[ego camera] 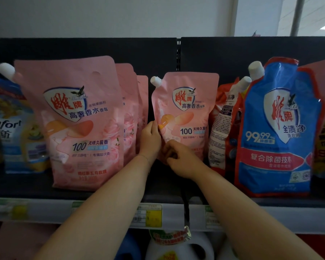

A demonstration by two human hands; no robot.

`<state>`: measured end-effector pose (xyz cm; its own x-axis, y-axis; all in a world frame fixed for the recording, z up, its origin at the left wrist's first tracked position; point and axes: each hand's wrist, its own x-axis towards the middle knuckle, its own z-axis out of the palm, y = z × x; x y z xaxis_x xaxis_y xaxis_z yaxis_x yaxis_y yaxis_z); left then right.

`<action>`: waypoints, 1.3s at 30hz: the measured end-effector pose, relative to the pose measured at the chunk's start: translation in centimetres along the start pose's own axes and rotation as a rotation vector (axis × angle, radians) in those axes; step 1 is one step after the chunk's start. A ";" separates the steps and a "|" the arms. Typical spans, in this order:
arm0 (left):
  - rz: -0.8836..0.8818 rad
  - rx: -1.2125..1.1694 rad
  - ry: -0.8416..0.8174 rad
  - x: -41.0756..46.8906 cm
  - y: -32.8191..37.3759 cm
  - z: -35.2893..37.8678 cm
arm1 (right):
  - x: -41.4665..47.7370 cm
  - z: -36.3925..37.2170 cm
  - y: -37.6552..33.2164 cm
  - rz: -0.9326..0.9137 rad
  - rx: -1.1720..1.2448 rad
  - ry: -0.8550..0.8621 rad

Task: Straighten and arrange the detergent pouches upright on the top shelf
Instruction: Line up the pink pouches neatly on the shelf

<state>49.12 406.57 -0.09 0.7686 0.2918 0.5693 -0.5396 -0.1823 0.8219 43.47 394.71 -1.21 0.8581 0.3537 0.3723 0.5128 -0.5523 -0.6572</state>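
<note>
A: Where's the task pouch?

B: The small pink pouch [188,113] stands about mid-length on the top shelf [109,194], set back from the front edge and near the back panel. It is close to upright and leans a little.

A: Hands?

B: The left hand [150,137] has its fingers curled round the pouch's left edge. The right hand [178,158] is at the lower left corner with its fingers bent in. I cannot tell whether they pinch the film or only press it.

A: How will it handle?

B: My guess is soft film with liquid weight sitting low, so it will slump if taken by the top alone. The glossy skin is likely slick. Best to hold both side seams low down, or one seam plus the base gusset, then seat the bottom flat.

A: Contents?

B: Nothing can be seen through the printed film. Its white cap [155,81] is on at the upper left corner and looks sealed.

A: Neighbours?

B: Toward the left end, a large pink pouch [73,119] stands near the front edge with more pink ones stacked behind it. A blue-and-yellow pouch [17,132] sits beyond that. Toward the right end, an orange pouch [221,128] sags sideways just beside the small one. Next is a tall blue pouch [276,128], capped, crumpled at the top and close to the front edge.

A: Risk?

B: Nudging the orange one could tip it further over.
</note>
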 end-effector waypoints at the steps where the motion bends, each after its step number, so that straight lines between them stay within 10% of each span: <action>1: 0.040 0.046 0.019 0.0 0.0 0.1 | 0.0 0.0 0.0 0.005 0.001 -0.012; 9: 0.222 0.251 0.189 0.2 0.7 0.0 | 1.2 1.1 0.4 0.056 -0.013 0.042; 25: 0.223 0.492 -0.025 -0.1 1.6 1.2 | 2.6 1.0 -0.2 0.090 0.031 0.013; 30: 0.240 0.663 0.037 -1.3 4.1 1.0 | 0.6 -2.2 -3.6 0.144 -0.263 -0.109; 39: 0.367 0.619 -0.078 -6.2 8.1 2.2 | -5.8 -7.6 -6.1 0.008 -0.584 0.246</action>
<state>40.73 401.21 3.06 0.6099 0.0457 0.7911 -0.4920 -0.7608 0.4233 35.60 390.28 5.66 0.8073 0.2028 0.5542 0.3773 -0.8995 -0.2203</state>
